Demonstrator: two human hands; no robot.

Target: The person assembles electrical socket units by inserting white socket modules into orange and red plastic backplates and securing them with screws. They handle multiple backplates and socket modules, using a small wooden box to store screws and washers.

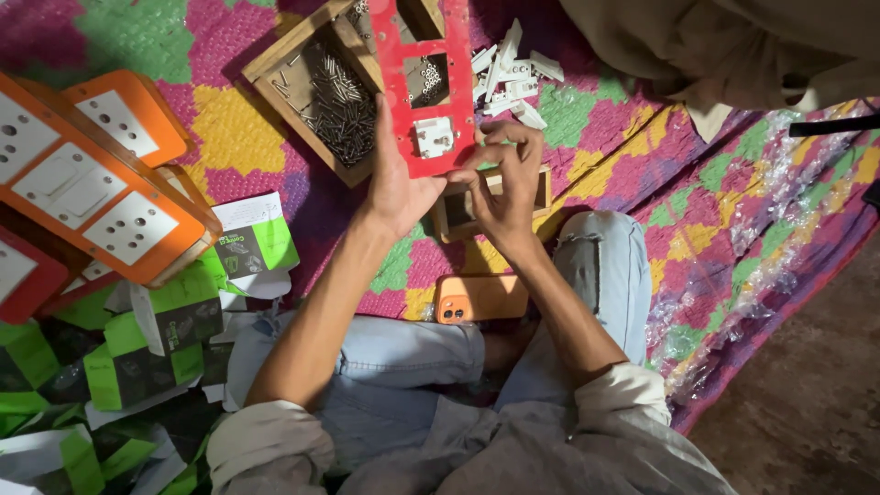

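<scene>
Left hand [396,174] clamped on the edge of a red switch plate [417,78] held above the mat [697,183], right hand [504,179] pinching its lower corner by one fitted white switch [433,136], other openings bare, screws waiting in the wooden box [316,87]

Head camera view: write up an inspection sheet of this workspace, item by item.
Surface: woven mat in pink, yellow and green, spread on a brown floor.
Job's things: red plate with cut-outs, held upright; one white module sits in it.
Clutter: wooden tray of small metal screws, heap of white parts, orange switch boards, green and white cartons, orange phone, clear plastic wrap.
Grippers: left hand grips the plate's edge; right hand pinches its lower corner.
Cables: nothing seen.
Surroundings: another person's clothing at top right.
</scene>
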